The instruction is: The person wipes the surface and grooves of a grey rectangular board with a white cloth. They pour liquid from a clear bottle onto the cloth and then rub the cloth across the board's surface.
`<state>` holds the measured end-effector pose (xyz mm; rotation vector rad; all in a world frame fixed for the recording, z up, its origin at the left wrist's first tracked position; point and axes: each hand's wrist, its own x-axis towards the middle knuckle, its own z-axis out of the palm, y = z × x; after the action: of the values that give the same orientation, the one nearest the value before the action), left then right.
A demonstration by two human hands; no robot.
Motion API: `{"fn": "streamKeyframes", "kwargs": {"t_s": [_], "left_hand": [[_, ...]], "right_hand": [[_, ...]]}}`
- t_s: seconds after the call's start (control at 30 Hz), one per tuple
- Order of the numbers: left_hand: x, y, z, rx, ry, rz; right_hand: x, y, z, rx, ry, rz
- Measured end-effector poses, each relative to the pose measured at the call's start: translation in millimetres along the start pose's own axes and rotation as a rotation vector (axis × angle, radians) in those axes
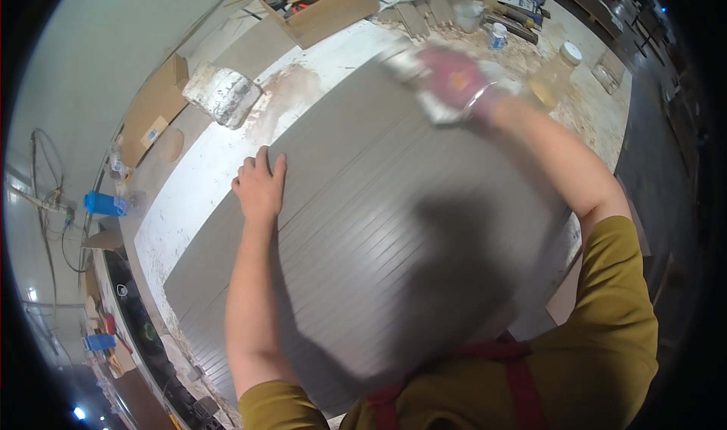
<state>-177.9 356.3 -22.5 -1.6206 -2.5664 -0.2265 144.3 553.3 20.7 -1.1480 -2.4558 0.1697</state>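
A large grey-brown panel (pixel 344 180) with long parallel grooves lies flat on a white-topped worktable (pixel 189 188). My left hand (pixel 260 186) is bare and rests at the panel's left edge, its fingers spread and holding nothing. Over the far right part of the panel is my right hand (pixel 454 78), in a pink and purple glove and smeared by motion. It grips a white cloth (pixel 447 113), whose folds stick out on both sides of the glove. The fingers themselves are too blurred to make out singly.
A white-crusted block-shaped thing (pixel 221 95) sits beyond my left hand. Farther back stand a wooden box (pixel 333 15) of tools, a small bottle (pixel 497 36) and a clear jar (pixel 555 73) with a white lid. Cardboard (pixel 155 112) and a blue container (pixel 104 204) are at the left.
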Motion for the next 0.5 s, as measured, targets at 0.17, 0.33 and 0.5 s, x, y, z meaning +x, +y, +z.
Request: {"fn": "streamKeyframes", "kwargs": {"t_s": [0.17,0.33,0.5], "left_hand": [[-0.6,-11.8,5.5,-0.053,0.026,-0.011],[6.7,-1.0,-4.9,-0.022,0.051,0.011],[-35.2,18.5,1.2,0.021,0.033,0.25]], "right_hand": [[-19.6,-45.0,48.5,-0.021,-0.223,-0.167],[27.7,66.8,-34.1,-0.229,-0.349,0.404],[-10.7,16.3,-1.6,0.028,-0.068,-0.02]]}}
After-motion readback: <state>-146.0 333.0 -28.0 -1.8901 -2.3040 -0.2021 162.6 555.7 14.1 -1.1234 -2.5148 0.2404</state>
